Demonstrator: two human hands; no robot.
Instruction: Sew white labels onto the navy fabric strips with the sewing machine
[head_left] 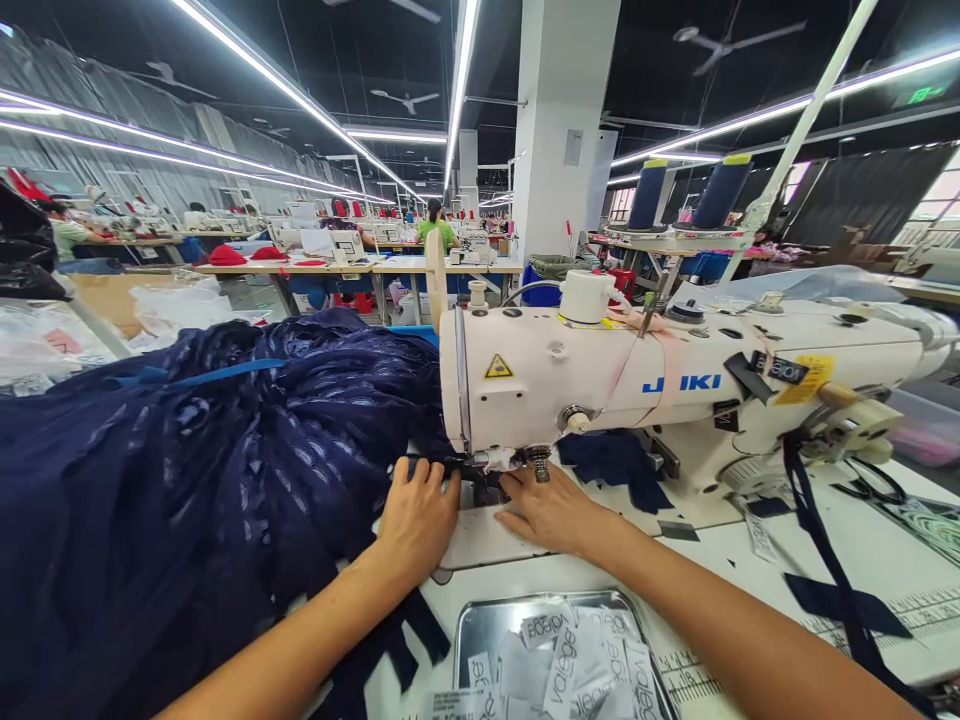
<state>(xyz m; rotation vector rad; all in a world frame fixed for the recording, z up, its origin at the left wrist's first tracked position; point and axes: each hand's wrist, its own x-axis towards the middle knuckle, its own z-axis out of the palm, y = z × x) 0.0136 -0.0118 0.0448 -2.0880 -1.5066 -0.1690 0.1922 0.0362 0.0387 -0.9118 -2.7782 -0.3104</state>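
In the head view, a white sewing machine (675, 385) is seen standing on a white bench (885, 560), with a large heap of dark blue fabric (187, 500) piled to its left and drawn in under the needle area (487, 468). The left hand (416, 520) is laid flat on the edge of the fabric just left of the needle, its fingers (427, 474) held together and pressed down on the cloth. The right hand (551, 510) is laid flat on the machine bed just right of the needle, fingers (517, 485) extended, close together, pointed toward the presser foot; nothing is pinched by either hand. A metal tray (480, 625) holding white printed labels (585, 660) (lettering readable only in part) is set on the bench near the forearms. Dark blue strips (832, 590) are draped over the bench at the right. Two dark thread cones (682, 195) are mounted behind the machine. Other workers at further benches (360, 267) are visible in the background.
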